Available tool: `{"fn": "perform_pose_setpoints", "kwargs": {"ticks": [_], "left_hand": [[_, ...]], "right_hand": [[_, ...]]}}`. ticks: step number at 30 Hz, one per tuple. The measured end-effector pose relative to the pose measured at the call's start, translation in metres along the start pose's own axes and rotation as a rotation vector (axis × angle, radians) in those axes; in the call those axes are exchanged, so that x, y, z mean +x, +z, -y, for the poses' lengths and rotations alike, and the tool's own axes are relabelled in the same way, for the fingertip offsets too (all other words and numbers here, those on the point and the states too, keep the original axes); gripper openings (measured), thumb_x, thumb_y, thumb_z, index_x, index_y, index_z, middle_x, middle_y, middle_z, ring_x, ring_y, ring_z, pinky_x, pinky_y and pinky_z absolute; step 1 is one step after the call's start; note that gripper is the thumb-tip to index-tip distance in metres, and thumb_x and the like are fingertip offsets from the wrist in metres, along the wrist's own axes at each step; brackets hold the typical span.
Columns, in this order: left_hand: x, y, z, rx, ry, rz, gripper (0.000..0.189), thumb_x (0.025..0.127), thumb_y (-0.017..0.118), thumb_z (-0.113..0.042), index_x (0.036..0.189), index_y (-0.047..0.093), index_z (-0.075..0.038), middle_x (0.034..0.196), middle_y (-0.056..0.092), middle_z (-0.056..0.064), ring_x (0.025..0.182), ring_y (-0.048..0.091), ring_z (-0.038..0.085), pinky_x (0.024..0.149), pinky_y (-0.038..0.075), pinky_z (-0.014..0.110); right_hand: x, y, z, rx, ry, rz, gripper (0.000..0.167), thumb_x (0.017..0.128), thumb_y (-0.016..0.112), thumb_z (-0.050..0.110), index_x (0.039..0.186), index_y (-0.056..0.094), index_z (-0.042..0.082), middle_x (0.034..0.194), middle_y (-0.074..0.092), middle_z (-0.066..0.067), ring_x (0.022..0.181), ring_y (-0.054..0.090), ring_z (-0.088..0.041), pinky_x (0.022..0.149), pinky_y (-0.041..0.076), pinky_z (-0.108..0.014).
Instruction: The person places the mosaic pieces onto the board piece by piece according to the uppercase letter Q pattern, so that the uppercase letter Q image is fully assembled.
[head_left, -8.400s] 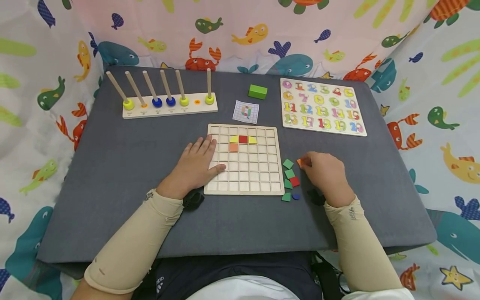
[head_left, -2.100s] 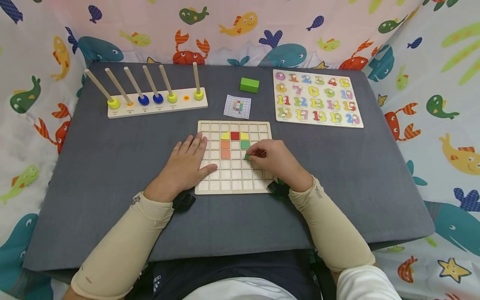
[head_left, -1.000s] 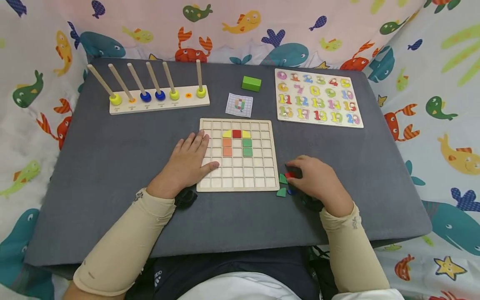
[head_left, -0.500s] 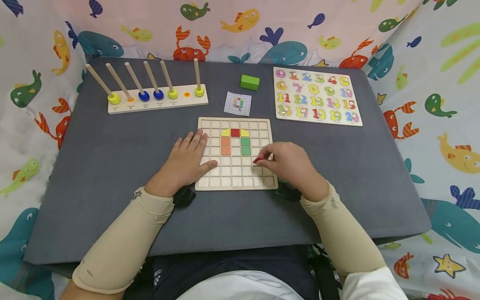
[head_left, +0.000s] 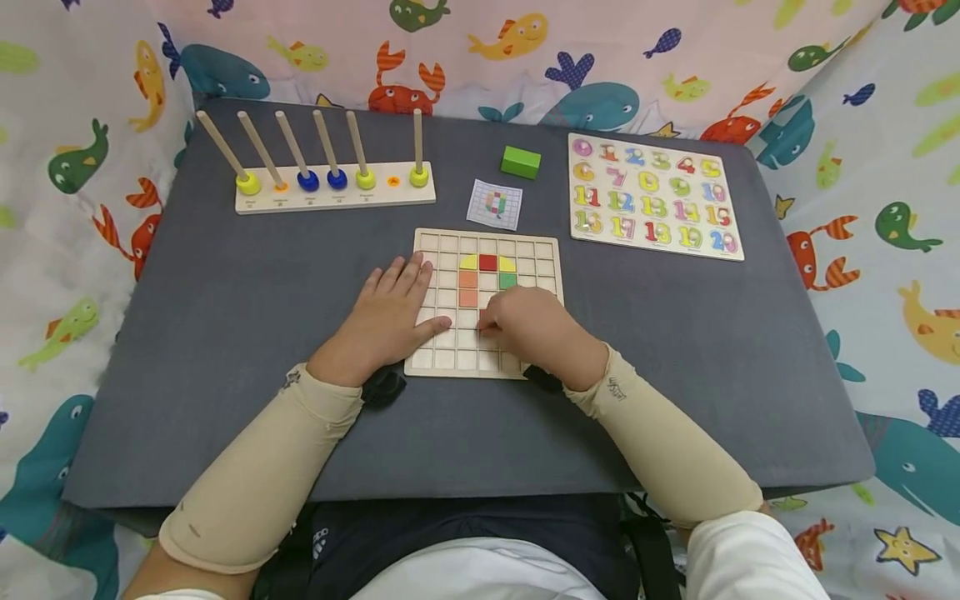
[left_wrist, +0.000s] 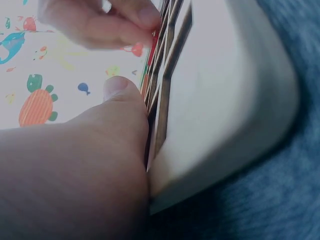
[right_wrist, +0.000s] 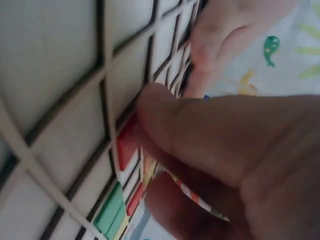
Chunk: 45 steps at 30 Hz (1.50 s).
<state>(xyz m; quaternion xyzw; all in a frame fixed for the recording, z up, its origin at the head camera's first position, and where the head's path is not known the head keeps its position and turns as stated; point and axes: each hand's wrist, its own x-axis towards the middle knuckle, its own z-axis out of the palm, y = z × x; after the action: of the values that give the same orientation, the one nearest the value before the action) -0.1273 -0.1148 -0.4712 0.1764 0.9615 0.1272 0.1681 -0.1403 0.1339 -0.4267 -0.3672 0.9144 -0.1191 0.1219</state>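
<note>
My left hand (head_left: 382, 312) lies flat with spread fingers over the left edge of a wooden grid board (head_left: 442, 360). My right hand (head_left: 536, 325) is over the board's middle, pinching a red square tile (right_wrist: 127, 142) at a cell below the coloured tiles. In the right wrist view the thumb covers part of that tile. On the board, a red tile (head_left: 488, 262) stands between two yellow quarter-round tiles (head_left: 468, 262). Two orange tiles (head_left: 468, 297) run down the left and a green tile (head_left: 507, 281) shows on the right; the green tile below is hidden by my hand in the head view.
Behind the board are a pattern card (head_left: 494, 205) and a green block (head_left: 521, 162). A peg stand (head_left: 337, 196) with rings is at the back left, a number board (head_left: 655, 197) at the back right. Any loose tiles right of the board are hidden by my right hand.
A second orange and two green tiles came onto the board. My right hand then picked up the red tile beside the board and carried it left to the middle. The left hand stayed.
</note>
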Motion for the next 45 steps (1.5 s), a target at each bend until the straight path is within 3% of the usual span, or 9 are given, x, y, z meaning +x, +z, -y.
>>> {"fn": "perform_pose_setpoints", "kwargs": {"ticks": [3, 8, 16, 21, 27, 32, 37, 41, 45], "left_hand": [[0.001, -0.001, 0.0, -0.002, -0.005, 0.007, 0.098, 0.107, 0.044, -0.068, 0.172, 0.004, -0.006, 0.179, -0.003, 0.013, 0.163, -0.003, 0.036, 0.129, -0.001, 0.056], [0.004, -0.005, 0.005, -0.003, 0.005, 0.004, 0.097, 0.108, 0.045, -0.066, 0.172, 0.003, -0.005, 0.178, -0.003, 0.014, 0.163, -0.003, 0.037, 0.128, -0.001, 0.057], [-0.004, -0.008, 0.02, -0.009, -0.018, 0.008, 0.097, 0.109, 0.045, -0.065, 0.171, 0.003, -0.004, 0.178, -0.004, 0.014, 0.163, -0.002, 0.039, 0.128, 0.0, 0.058], [-0.008, -0.004, 0.029, -0.014, -0.037, 0.014, 0.097, 0.109, 0.044, -0.065, 0.171, 0.002, -0.004, 0.178, -0.005, 0.015, 0.163, -0.003, 0.039, 0.128, -0.001, 0.059], [-0.012, 0.0, 0.03, -0.023, -0.042, 0.025, 0.097, 0.109, 0.043, -0.066, 0.171, 0.002, -0.004, 0.178, -0.005, 0.014, 0.163, -0.003, 0.039, 0.128, -0.001, 0.058], [-0.012, 0.0, 0.027, -0.025, -0.036, 0.024, 0.098, 0.108, 0.043, -0.067, 0.171, 0.001, -0.005, 0.178, -0.006, 0.013, 0.163, -0.004, 0.038, 0.128, -0.002, 0.057], [-0.009, -0.001, 0.021, -0.023, -0.029, 0.024, 0.098, 0.108, 0.042, -0.068, 0.172, 0.0, -0.007, 0.178, -0.007, 0.011, 0.163, -0.005, 0.036, 0.128, -0.002, 0.056], [-0.004, -0.002, 0.011, -0.021, -0.01, 0.023, 0.098, 0.107, 0.042, -0.069, 0.172, 0.0, -0.008, 0.178, -0.008, 0.01, 0.163, -0.006, 0.035, 0.129, -0.003, 0.055], [-0.002, -0.004, 0.003, -0.02, 0.003, 0.019, 0.098, 0.107, 0.043, -0.068, 0.172, 0.0, -0.009, 0.178, -0.007, 0.01, 0.163, -0.005, 0.035, 0.129, -0.003, 0.055]], "right_hand": [[-0.021, -0.006, -0.007, 0.108, 0.043, -0.068, 0.016, 0.102, 0.076, 0.023, 0.114, 0.085, 0.017, 0.106, 0.078, 0.004, 0.09, 0.069, -0.014, 0.081, 0.058, -0.038], [-0.069, -0.02, -0.03, 0.186, 0.236, -0.23, 0.023, 0.105, 0.071, 0.02, 0.125, 0.081, 0.012, 0.111, 0.076, -0.002, 0.087, 0.065, -0.019, 0.074, 0.054, -0.042], [-0.111, 0.004, -0.05, 0.192, 0.367, -0.101, 0.038, 0.102, 0.077, 0.026, 0.137, 0.075, 0.012, 0.122, 0.071, -0.008, 0.097, 0.064, -0.026, 0.078, 0.054, -0.048], [-0.103, 0.021, -0.048, 0.138, 0.345, -0.06, 0.039, 0.099, 0.081, 0.03, 0.135, 0.076, 0.014, 0.12, 0.07, -0.007, 0.107, 0.067, -0.026, 0.086, 0.057, -0.049], [-0.091, 0.011, -0.042, 0.178, 0.366, -0.111, 0.015, 0.098, 0.082, 0.022, 0.107, 0.076, 0.013, 0.097, 0.074, -0.002, 0.082, 0.067, -0.02, 0.072, 0.056, -0.044], [-0.068, 0.004, -0.028, 0.293, 0.298, -0.211, 0.023, 0.101, 0.077, 0.012, 0.124, 0.078, 0.009, 0.105, 0.077, -0.005, 0.086, 0.07, -0.02, 0.074, 0.059, -0.042], [-0.036, 0.005, -0.013, 0.382, 0.252, -0.171, 0.021, 0.102, 0.076, 0.013, 0.122, 0.081, 0.013, 0.104, 0.077, 0.0, 0.085, 0.069, -0.015, 0.072, 0.056, -0.038], [-0.026, 0.011, -0.013, 0.308, 0.284, -0.148, 0.015, 0.101, 0.078, 0.021, 0.114, 0.082, 0.015, 0.094, 0.074, 0.003, 0.083, 0.067, -0.015, 0.073, 0.055, -0.037], [-0.028, 0.016, -0.016, 0.167, 0.321, -0.192, 0.018, 0.097, 0.082, 0.029, 0.11, 0.085, 0.017, 0.1, 0.075, 0.0, 0.09, 0.068, -0.019, 0.072, 0.056, -0.041]]}}
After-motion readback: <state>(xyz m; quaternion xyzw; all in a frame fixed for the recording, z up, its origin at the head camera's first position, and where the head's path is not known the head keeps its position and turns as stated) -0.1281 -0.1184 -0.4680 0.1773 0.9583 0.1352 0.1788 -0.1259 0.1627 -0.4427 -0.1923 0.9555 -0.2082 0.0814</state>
